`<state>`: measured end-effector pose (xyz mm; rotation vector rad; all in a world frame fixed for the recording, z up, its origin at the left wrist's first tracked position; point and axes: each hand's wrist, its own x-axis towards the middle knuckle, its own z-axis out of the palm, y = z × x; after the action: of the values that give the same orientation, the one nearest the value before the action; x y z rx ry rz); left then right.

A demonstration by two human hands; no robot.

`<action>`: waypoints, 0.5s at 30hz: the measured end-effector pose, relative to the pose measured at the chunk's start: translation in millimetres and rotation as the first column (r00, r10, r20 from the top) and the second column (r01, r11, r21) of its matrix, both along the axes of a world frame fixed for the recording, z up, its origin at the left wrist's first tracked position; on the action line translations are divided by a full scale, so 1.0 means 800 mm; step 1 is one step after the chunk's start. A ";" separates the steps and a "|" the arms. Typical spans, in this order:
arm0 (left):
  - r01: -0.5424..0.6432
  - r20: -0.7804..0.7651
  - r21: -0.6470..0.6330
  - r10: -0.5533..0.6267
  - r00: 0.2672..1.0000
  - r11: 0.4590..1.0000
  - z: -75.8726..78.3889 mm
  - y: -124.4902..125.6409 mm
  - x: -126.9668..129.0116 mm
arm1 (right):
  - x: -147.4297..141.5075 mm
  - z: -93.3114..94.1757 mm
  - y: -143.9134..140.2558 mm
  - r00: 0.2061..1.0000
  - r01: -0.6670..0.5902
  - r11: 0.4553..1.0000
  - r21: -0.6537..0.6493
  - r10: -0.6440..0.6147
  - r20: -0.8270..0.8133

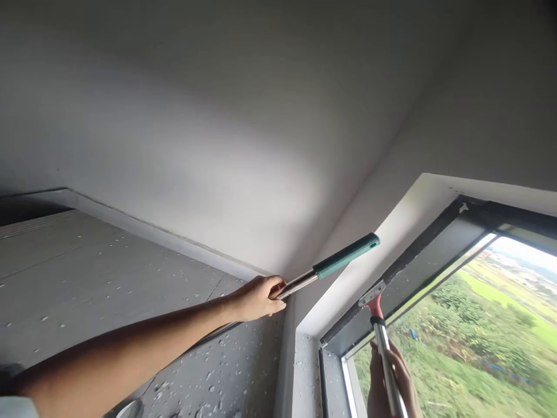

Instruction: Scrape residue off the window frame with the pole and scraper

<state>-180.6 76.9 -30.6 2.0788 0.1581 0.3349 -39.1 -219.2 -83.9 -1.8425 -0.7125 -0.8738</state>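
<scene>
Head view: I am looking upward at a grey ceiling [243, 116] and a spattered grey wall [108, 278]; the left hand [256, 298] is reaching out on a bare arm and is clenching around a metal pole [300, 283], fingers wrapped fully about the shaft; the pole is running up and to the right from that hand and is ending in a green grip [346, 255], which is lying against the corner where ceiling and white window reveal [391, 232] are meeting; the lower run of the pole is passing behind the forearm, and I cannot tell where it is ending.

At the bottom right, the right hand [391, 383] is grasping a second metal handle [387, 366], fingers closing about it from behind; that handle is rising to a red neck and a small scraper head [372, 295]; the scraper head is sitting tilted against the dark window frame [418, 261] at its upper edge, touching or just off it; I cannot tell which; beyond the glass, green vegetation [456, 337] is showing in daylight.
</scene>
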 end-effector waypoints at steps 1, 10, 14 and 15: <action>-0.005 0.032 0.018 0.004 0.999 1.000 0.002 0.005 -0.009 | 0.007 0.006 0.010 0.998 0.027 1.000 0.009 -0.028 0.062; 0.086 0.064 -0.081 -0.081 0.995 0.993 -0.044 0.034 -0.038 | 0.064 0.030 0.038 0.866 0.191 0.949 -0.251 -0.042 0.499; 0.177 0.100 -0.136 -0.165 0.981 0.975 -0.065 0.040 -0.035 | 0.079 0.024 0.039 0.800 0.216 0.926 -0.309 0.014 0.600; 0.188 0.108 -0.133 -0.174 0.979 0.973 -0.070 0.040 -0.035 | 0.081 0.022 0.040 0.791 0.212 0.923 -0.323 0.032 0.611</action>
<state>-208.3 109.3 -87.0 1.9149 -0.0643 0.3020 25.6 -187.2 -66.0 -1.9391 -1.2744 -1.5188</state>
